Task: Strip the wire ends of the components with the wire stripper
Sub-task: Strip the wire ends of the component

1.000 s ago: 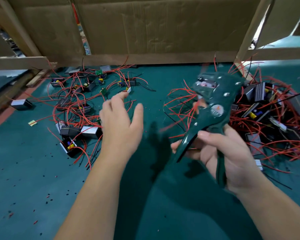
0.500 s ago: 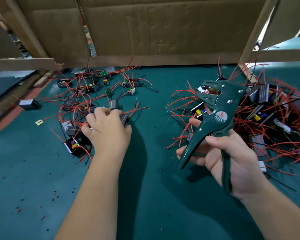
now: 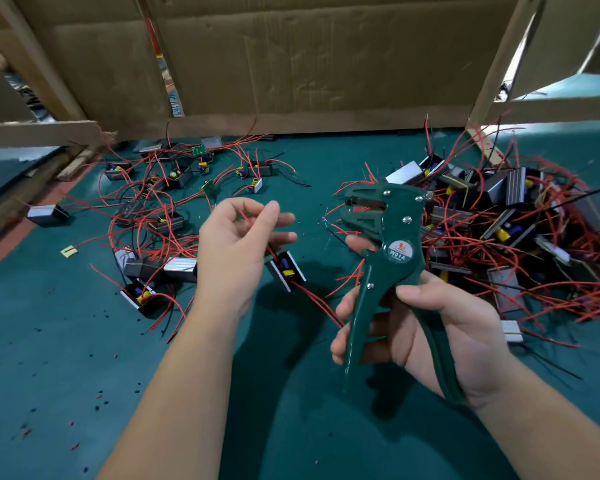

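Wire stripper (image 3: 392, 258), dark green with a round label on its pivot, stands nearest of all – the right hand (image 3: 440, 327) has it gripped, fingers curled round one handle and the palm and thumb against the other, the handles spread apart and the head tipped up and to the left. Its jaws face the left hand (image 3: 236, 251), close by but not touching it. That hand is raised a little further out, thumb and forefinger pinching a thin red wire (image 3: 246, 216), the other fingers loosely fanned. Below those fingers hangs a small black component (image 3: 286, 270) with yellow and blue parts showing in its open side – it sits between the two hands, seemingly clear of the green mat (image 3: 291, 427), with more red leads trailing from it towards the stripper's handles. Dark and red specks of insulation (image 3: 97, 398) dot the mat on the left. Further back, a loose scatter of components (image 3: 153, 216) lies beyond the left hand, and a much denser heap (image 3: 499, 230) tangled in red wire sits behind the right. Cardboard sheets (image 3: 309, 64) wall off the far edge.
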Available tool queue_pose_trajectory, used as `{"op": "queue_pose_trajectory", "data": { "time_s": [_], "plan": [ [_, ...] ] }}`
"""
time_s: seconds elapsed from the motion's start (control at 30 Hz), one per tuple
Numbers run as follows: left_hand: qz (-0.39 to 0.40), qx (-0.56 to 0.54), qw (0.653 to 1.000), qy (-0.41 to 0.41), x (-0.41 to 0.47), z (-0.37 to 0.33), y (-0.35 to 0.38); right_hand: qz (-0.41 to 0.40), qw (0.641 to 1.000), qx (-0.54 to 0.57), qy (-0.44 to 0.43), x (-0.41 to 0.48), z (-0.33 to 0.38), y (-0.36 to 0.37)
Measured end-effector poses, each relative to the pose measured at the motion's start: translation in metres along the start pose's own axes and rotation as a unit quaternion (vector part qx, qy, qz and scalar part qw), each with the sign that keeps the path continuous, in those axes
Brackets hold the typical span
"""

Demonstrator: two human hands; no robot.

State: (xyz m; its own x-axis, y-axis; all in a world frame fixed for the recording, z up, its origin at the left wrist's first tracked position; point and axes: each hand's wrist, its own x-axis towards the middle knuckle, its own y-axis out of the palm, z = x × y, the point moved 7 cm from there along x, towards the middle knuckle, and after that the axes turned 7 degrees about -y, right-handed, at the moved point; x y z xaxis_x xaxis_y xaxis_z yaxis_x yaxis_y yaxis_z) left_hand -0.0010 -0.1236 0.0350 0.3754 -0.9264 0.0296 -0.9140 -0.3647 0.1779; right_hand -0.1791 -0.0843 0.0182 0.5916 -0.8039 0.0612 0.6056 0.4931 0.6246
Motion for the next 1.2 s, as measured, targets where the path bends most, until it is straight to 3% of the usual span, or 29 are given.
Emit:
{"op": "queue_pose_trajectory", "data": {
  "time_s": [0.27,0.97,1.2],
  "plan": [
    [0.150,0.039,0.988,-0.018,-0.008,0.009,0.027,-0.019,1.000,0.010,0.004,0.002,0.000,-0.003],
    [0.104,0.161,0.981,-0.018,-0.009,0.025,0.035,-0.077,0.997,0.006,0.002,0.003,0.000,-0.014],
    [0.090,0.078,0.993,-0.017,-0.007,0.008,0.021,-0.096,0.995,0.009,-0.023,0.003,0.012,-0.021]
  ]
}}
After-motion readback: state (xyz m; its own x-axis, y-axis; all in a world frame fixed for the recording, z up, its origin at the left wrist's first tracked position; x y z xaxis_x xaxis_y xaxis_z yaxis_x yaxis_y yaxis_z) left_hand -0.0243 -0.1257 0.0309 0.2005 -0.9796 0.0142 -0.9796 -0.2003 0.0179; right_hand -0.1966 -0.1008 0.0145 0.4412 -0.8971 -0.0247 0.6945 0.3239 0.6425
